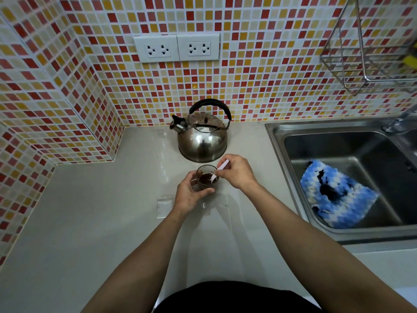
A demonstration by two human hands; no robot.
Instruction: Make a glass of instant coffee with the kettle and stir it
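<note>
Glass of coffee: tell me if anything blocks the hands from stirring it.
Nothing visible does. The left hand holds the glass, and the right hand already has the white stirrer dipped in.

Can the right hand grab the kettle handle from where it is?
Probably yes. The kettle stands just behind the glass with nothing between, but the right hand is holding a white stirrer and would likely need to drop it first.
</note>
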